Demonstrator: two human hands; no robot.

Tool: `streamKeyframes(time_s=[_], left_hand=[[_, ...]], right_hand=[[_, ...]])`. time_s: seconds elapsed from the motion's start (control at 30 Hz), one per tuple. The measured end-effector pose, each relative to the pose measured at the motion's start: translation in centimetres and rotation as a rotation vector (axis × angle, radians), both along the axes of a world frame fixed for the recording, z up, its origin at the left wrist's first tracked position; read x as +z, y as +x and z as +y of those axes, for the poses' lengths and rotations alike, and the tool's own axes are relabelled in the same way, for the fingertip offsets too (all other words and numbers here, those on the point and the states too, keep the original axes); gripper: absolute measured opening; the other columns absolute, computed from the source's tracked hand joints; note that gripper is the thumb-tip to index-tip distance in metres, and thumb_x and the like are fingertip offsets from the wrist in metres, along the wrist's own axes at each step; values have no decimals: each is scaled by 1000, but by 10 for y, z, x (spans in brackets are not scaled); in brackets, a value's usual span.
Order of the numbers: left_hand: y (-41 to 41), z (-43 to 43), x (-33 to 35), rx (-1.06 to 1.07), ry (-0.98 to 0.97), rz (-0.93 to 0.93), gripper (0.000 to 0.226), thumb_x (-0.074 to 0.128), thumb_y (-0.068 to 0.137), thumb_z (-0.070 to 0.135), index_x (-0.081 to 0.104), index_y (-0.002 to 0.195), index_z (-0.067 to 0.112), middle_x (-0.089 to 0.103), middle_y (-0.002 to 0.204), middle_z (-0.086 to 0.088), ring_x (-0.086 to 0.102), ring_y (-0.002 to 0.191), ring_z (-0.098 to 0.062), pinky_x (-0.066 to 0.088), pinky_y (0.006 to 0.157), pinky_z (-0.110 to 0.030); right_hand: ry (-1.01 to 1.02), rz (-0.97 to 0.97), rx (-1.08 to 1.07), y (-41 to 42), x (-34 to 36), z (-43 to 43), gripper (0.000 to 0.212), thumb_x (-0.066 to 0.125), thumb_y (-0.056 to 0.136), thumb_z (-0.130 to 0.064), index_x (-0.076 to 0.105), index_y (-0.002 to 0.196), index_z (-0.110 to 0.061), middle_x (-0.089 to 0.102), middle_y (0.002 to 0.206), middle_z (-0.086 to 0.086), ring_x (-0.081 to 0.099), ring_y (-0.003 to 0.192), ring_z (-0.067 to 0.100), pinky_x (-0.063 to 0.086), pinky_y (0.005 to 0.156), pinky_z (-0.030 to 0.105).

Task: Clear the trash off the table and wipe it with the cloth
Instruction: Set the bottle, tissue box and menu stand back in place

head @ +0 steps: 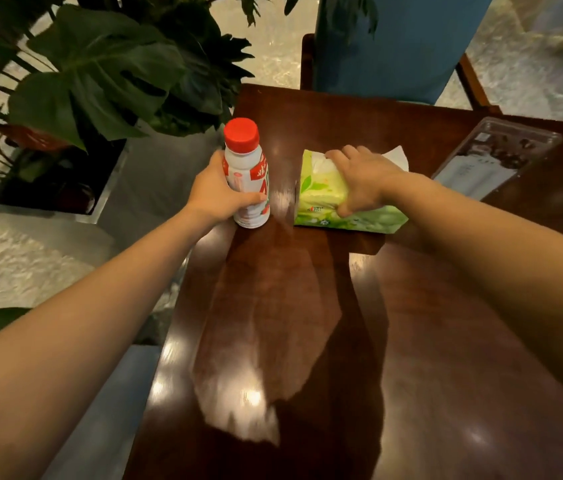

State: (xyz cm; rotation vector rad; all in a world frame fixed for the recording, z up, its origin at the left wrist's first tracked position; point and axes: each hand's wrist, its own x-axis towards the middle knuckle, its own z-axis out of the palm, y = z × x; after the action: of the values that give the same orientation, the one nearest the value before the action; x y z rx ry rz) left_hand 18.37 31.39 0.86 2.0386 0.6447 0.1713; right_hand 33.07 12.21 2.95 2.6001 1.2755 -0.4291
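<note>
A white bottle with a red cap and red label stands upright near the left edge of the dark wooden table. My left hand is wrapped around its lower body. To its right lies a green tissue pack with a white tissue sticking out at its far end. My right hand lies on top of the pack, fingers curled over its far end and thumb pressed on its near side. No cloth is visible.
A clear plastic food container lies at the table's right edge. A blue chair stands behind the table. A large-leafed potted plant in a grey planter crowds the table's left side. A blue seat shows at bottom left.
</note>
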Motion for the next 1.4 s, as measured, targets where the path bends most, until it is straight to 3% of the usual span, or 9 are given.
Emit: streamKeyframes(time_s=[0.1,0.37,0.67,0.93,1.03,1.1,1.23,1.33,1.4], left_hand=[[-25,-14,-1,8,-21,-10,76,83,64,17,42,128,12,58,127,-7,58,110,-21,46,99,-35],[-97,-57,7,2,21,0,73,83,64,20,45,125,16,60,123,-1,56,100,-12,44,88,-25],[-172,-85,4,37,4,68,76,83,65,19,43,129,17,57,129,-5,58,113,-23,45,98,-38],[-187,-97,6,59,-67,85,80,82,65,20,38,132,18,56,130,-4,57,113,-21,45,101,-40],[-192,-97,9,51,-54,222,93,84,58,40,35,134,20,54,132,-2,55,117,-22,45,103,-43],[-198,-102,19,-30,29,412,99,80,50,57,41,134,20,55,134,-2,55,119,-24,43,104,-40],[-204,-127,45,-257,287,760,52,57,85,46,56,125,13,57,132,-9,53,120,-27,41,97,-31],[-181,-154,59,-342,394,700,47,48,88,49,62,115,13,61,126,-10,55,114,-27,44,95,-35],[-154,-176,61,-358,437,599,47,47,88,49,58,119,15,59,129,-9,53,118,-28,42,96,-35]], right_hand=[[-13,-43,63,-27,4,-17,107,75,63,-48,18,145,-11,39,136,15,41,122,35,42,99,45],[-41,-59,148,-114,13,-48,105,71,64,-53,19,144,-11,40,132,13,41,119,33,43,96,43],[-68,-35,155,-181,5,-69,102,72,65,-53,22,143,-10,40,134,13,40,123,32,39,98,43],[-23,-45,119,-202,-10,-77,108,71,65,-57,17,146,-11,37,137,13,37,125,32,37,101,46],[-22,-20,101,-203,-13,-80,119,70,64,-63,4,150,-13,32,142,15,35,129,34,33,107,48],[-27,96,65,-199,-5,-83,125,68,64,-68,-4,151,-15,22,152,16,25,138,35,24,114,50],[38,429,-59,-177,27,-98,104,61,78,-59,2,152,-14,3,161,9,8,148,27,13,121,43],[65,465,-135,-155,45,-116,79,54,90,-48,18,150,-13,16,159,5,21,146,23,19,117,35],[54,454,-177,-140,52,-129,68,51,93,-43,26,148,-12,28,156,5,33,140,25,27,115,35]])
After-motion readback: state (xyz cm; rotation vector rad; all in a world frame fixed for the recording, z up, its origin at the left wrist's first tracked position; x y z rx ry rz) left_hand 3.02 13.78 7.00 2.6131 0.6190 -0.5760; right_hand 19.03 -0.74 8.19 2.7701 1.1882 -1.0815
